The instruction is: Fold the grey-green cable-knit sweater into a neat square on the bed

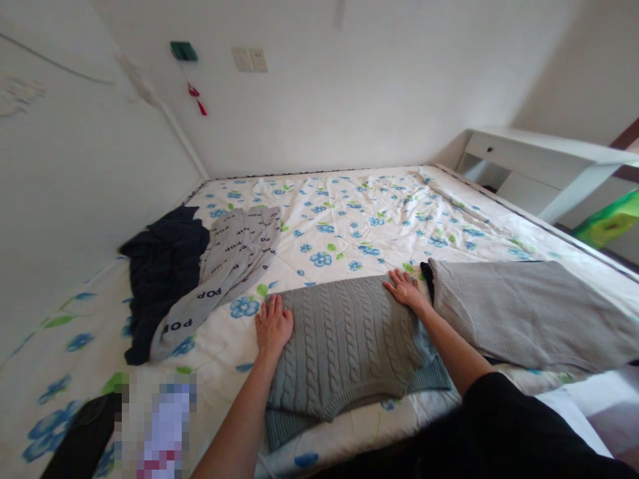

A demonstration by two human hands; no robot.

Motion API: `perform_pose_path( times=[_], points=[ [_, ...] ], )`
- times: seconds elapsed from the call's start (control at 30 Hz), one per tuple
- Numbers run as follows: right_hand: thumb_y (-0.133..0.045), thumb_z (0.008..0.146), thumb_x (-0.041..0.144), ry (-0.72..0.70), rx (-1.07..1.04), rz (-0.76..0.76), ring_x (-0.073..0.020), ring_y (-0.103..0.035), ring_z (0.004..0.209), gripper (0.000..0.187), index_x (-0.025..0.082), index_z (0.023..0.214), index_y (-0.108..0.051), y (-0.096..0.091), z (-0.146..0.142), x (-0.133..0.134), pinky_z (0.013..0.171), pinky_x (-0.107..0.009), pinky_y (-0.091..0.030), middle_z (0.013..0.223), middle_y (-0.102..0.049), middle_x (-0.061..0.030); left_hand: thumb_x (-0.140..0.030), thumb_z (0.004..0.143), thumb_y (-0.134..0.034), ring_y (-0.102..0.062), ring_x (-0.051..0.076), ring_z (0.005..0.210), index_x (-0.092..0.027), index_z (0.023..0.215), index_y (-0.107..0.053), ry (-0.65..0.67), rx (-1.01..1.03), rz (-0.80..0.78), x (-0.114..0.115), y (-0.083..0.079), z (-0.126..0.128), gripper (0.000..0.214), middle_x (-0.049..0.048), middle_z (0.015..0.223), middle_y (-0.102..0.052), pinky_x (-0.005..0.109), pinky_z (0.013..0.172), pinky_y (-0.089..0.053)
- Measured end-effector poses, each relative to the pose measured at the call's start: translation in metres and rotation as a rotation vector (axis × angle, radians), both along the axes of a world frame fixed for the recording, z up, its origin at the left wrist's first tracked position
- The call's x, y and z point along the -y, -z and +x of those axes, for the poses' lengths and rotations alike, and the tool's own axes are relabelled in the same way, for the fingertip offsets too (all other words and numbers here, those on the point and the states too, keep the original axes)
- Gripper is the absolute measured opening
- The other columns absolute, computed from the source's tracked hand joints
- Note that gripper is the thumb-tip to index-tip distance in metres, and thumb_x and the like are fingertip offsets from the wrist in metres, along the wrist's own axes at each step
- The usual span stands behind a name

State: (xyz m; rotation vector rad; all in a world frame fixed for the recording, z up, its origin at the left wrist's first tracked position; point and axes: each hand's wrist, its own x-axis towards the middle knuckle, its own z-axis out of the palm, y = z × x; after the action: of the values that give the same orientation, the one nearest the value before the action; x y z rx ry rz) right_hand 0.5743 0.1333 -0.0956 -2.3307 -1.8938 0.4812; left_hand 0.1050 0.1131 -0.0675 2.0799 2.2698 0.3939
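Note:
A grey cable-knit sweater (344, 342) lies folded on the flowered bed sheet (349, 219) in front of me. My left hand (273, 326) rests flat on its left edge, fingers stretched out. My right hand (405, 289) lies flat on its upper right corner, fingers spread. Neither hand grips anything. A second, lighter grey ribbed knit (524, 313) is spread out just to the right of my right hand.
At the left lie a dark navy garment (160, 273) and grey trousers printed "POP" (224, 273). A white wall borders the bed at the left and back. A white desk (539, 163) stands past the right edge. A blurred patch sits at bottom left.

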Motion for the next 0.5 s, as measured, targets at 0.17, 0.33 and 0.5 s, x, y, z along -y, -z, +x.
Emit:
perform_pose_path(
  times=[0.17,0.33,0.5],
  points=[
    [-0.038,0.118,0.061,0.038,0.018,0.008,-0.0419,-0.017,0.178,0.076,0.022,0.183,-0.035,-0.011,-0.003,0.003,0.139,-0.072,-0.019,0.193,-0.021,-0.0148,-0.030,0.109,-0.039,-0.030,0.049,0.173,-0.011,0.177,-0.047,0.000,-0.027,-0.068,-0.004,-0.011,-0.003,0.071,0.0151,0.186,-0.042,0.078,0.138,-0.024],
    [-0.039,0.116,0.034,0.008,-0.002,0.230,-0.0388,-0.019,0.178,0.067,0.009,0.178,-0.042,-0.036,-0.087,-0.003,0.140,-0.070,-0.015,0.188,-0.031,-0.0239,-0.028,0.108,-0.041,-0.025,0.047,0.175,-0.008,0.174,-0.051,0.174,-0.066,0.092,-0.015,-0.021,0.044,0.070,0.0160,0.184,-0.045,0.075,0.141,-0.020],
    [-0.035,0.119,0.036,-0.342,-0.173,0.253,-0.0308,-0.026,0.177,0.064,0.018,0.181,-0.039,-0.035,-0.191,-0.004,0.143,-0.062,-0.015,0.188,-0.037,-0.0138,-0.024,0.110,-0.038,-0.043,0.032,0.170,-0.018,0.174,-0.054,0.515,-0.038,-0.050,-0.026,-0.008,0.115,0.067,0.0092,0.181,-0.052,0.055,0.140,-0.035]
  ],
)
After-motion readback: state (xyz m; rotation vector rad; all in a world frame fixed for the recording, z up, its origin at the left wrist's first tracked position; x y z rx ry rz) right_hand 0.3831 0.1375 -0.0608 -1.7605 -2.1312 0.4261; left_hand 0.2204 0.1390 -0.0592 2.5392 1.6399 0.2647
